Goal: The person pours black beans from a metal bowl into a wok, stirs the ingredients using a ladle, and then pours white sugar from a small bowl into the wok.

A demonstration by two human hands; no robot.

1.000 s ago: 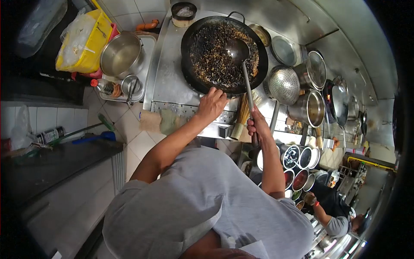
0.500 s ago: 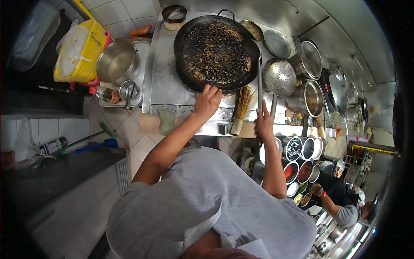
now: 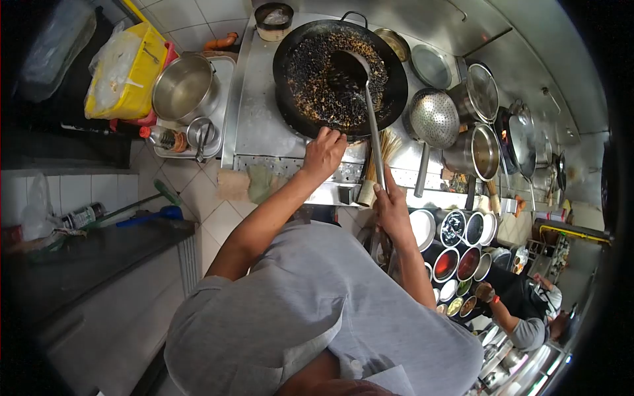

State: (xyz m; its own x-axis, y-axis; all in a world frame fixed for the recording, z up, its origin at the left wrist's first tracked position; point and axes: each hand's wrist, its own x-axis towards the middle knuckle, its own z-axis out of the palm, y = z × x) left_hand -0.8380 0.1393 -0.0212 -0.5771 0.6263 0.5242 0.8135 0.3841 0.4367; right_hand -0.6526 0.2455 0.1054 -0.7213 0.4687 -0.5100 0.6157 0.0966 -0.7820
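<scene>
A large black wok (image 3: pixel 396 86) sits on the stove and holds dark, browned crumbly food (image 3: pixel 310 86). My left hand (image 3: pixel 325 153) is closed at the wok's near edge; whether a small handle or cloth is under the fingers I cannot tell. My right hand (image 3: pixel 392 206) is wrapped round the long metal handle of a ladle (image 3: pixel 374 125). The ladle's bowl is down in the food, right of the wok's middle. A straw brush (image 3: pixel 370 185) stands at the stove's front edge, partly behind the ladle handle.
A perforated strainer (image 3: pixel 434 119) and steel pots (image 3: pixel 485 153) stand right of the wok. Several sauce containers (image 3: pixel 422 228) are at the lower right, near a co-worker's arm (image 3: pixel 505 315). On the left are a steel pot (image 3: pixel 185 92), a bottle (image 3: pixel 162 137) and a yellow crate (image 3: pixel 142 72).
The ladle has swung from the wok's right rim into the food. My right hand has moved slightly left and down with it. My left hand stays at the wok's near edge.
</scene>
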